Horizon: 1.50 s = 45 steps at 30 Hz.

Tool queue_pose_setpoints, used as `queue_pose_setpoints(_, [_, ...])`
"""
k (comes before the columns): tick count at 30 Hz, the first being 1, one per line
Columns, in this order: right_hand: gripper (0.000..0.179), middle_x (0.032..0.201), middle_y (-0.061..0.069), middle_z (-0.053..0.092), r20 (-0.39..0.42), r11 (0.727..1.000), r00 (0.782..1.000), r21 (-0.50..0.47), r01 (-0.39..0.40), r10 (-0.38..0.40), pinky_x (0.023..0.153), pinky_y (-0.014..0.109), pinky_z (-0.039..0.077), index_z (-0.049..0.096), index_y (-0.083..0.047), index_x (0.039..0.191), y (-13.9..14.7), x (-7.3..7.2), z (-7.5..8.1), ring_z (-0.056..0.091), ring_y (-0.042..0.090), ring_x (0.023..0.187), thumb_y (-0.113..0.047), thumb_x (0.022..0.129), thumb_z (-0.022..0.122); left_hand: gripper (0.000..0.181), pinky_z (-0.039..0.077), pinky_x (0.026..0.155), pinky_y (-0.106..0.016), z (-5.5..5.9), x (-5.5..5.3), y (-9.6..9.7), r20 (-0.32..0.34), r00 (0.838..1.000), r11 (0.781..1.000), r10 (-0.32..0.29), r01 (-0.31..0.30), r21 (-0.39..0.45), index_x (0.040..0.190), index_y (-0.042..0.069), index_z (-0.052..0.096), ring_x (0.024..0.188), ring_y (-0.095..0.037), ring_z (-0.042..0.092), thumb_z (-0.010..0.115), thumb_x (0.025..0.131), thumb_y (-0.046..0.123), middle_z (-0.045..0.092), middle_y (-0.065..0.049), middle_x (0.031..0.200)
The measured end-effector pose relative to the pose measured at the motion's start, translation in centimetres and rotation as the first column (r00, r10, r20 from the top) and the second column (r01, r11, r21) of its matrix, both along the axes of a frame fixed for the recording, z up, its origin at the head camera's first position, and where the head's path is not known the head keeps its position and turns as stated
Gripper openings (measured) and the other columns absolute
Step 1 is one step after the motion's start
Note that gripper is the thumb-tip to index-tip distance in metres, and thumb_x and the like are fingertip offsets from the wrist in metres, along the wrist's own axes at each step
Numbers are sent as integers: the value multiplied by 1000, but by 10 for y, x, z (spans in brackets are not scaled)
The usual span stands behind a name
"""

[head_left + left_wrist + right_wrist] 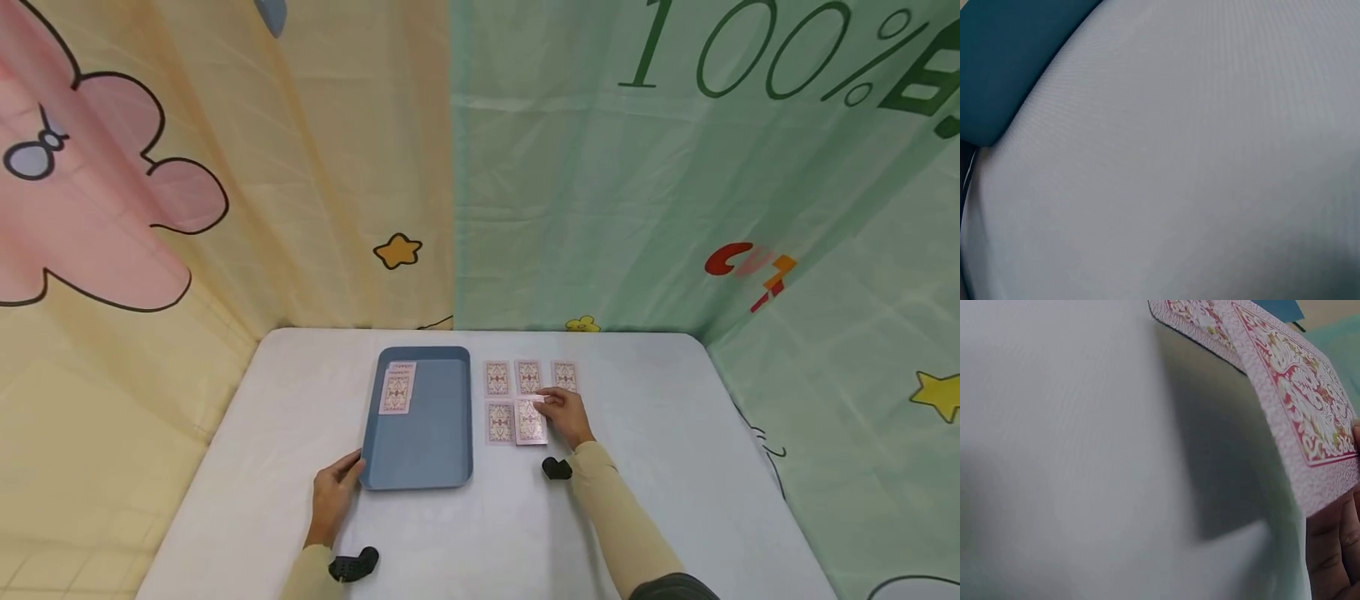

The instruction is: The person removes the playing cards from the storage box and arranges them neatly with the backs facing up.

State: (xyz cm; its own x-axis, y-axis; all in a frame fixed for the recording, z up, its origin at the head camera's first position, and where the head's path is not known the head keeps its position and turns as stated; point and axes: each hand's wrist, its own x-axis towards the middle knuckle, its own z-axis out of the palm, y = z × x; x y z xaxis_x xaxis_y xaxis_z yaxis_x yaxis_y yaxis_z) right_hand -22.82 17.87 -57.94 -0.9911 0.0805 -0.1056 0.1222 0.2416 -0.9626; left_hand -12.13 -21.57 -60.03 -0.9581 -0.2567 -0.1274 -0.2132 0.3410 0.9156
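Observation:
My right hand (566, 414) pinches a playing card (531, 422) by its right side. In the right wrist view this patterned red-and-white card (1310, 387) is tilted above the white cloth and casts a shadow. Another card (500, 422) lies face down just left of it, and a row of cards (497, 377) lies behind. My left hand (333, 492) holds the blue-grey tray (420, 454) at its lower left edge, thumb at the rim. Overlapping face-down cards (397, 392) lie in the tray's upper left. The left wrist view shows only a tray corner (1016, 56) and cloth.
A white cloth covers the table (660, 467). Behind it and at its sides hang printed curtains (585, 183). Black wrist devices (354, 565) show beside both sleeves. The tray stands left of the laid-out cards, with a narrow strip of cloth between.

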Motion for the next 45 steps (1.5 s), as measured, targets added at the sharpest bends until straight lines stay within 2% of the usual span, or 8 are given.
queue_pose_setpoints(4, [27,71,4,59,12,998,1000,58,16,-16,62,21,46,67,8,108,6,4,-4,51,11,65,-1,84,72,36,34,81,-1,-2,2,-2,1,1000,1000,3,-3,-15,126,-4,61,113,-16,56,58,98,17,61,-21,126])
queue_pose_setpoints(5, [26,70,3,60,9,998,1000,64,21,-22,60,21,45,68,7,107,8,2,-10,51,10,64,-2,83,73,36,34,81,-1,-2,2,-2,1,1000,1000,1,-1,-19,126,-4,61,115,-20,55,58,98,18,61,-20,126])
queue_pose_setpoints(12, [23,71,3,61,-10,994,1000,106,10,-9,59,21,43,69,6,104,10,4,-14,51,12,64,-1,83,73,35,36,80,-2,-4,0,-4,-34,999,1000,4,-4,-13,125,-5,62,101,2,56,59,97,17,62,-22,123])
queue_pose_setpoints(14, [22,71,3,59,-20,991,1000,131,12,-10,61,21,44,70,5,103,9,3,-16,50,12,65,-1,82,73,34,36,80,-1,-5,0,-4,-35,999,1000,6,-7,-10,125,-5,62,102,0,56,59,97,15,62,-21,123])
queue_pose_setpoints(19, [21,71,2,59,-35,978,999,205,38,-32,60,21,45,71,4,102,7,2,-18,50,11,64,-3,82,74,33,37,80,-2,-5,-1,-4,-33,999,1000,13,-13,-13,124,-4,62,108,-15,60,60,96,15,63,-21,122])
queue_pose_setpoints(30, [23,72,2,58,-85,948,996,314,52,-26,58,23,42,72,4,102,1,0,-19,48,11,62,-6,82,76,35,35,81,-1,0,-2,-2,-14,1000,1000,1,0,12,125,-5,61,102,5,53,59,97,16,61,-21,125])
queue_pose_setpoints(38, [26,73,5,60,-126,927,992,370,60,-14,64,27,45,72,5,99,2,1,-22,50,14,67,-7,78,79,34,35,81,-1,-4,-2,-1,-29,999,1000,16,-16,4,124,-5,62,102,2,55,60,96,15,63,-21,123])
queue_pose_setpoints(45, [26,76,7,63,-159,914,987,400,66,-2,65,28,47,71,6,97,4,2,-22,54,15,69,-9,78,80,36,34,82,-1,-4,-1,-1,-18,1000,1000,6,-6,8,125,-5,62,112,-11,56,59,97,18,62,-20,124])
